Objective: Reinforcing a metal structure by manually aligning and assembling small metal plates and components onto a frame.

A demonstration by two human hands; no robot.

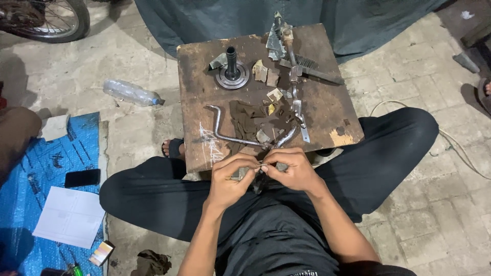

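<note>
Fingers: the left hand (230, 179) and right hand (292, 171) meet fingertip to fingertip at the near edge of the board (327, 110); both pinch shut on one small part (262, 166), too small to tell what it is.
Part: held just off the board's near edge, over the lap; its long axis cannot be told.
Rod (232, 134): a bent metal bar lying on the board, long run slanting from the far left hook down toward the hands; its near end lies just by the fingertips, touching or not unclear.
Second bar (287, 135): curved, rising from the hands toward the far right.
Board edges: the near edge sits against the knees, the left and right edges overhang the paving; bare wood shows at the left and right sides.
Board load: a round hub (232, 71) with an upright shaft at far left, a hammer (293, 64) and brush (312, 69) at far right, scraps between.
Room: open paving left and right of the legs.
Packages and papers: a clear plastic bottle (130, 93) lies on its side left of the board; a white sheet (71, 214), a dark phone (82, 178) and a small box (101, 253) lie by the blue mat (30, 168) at far left.
</note>
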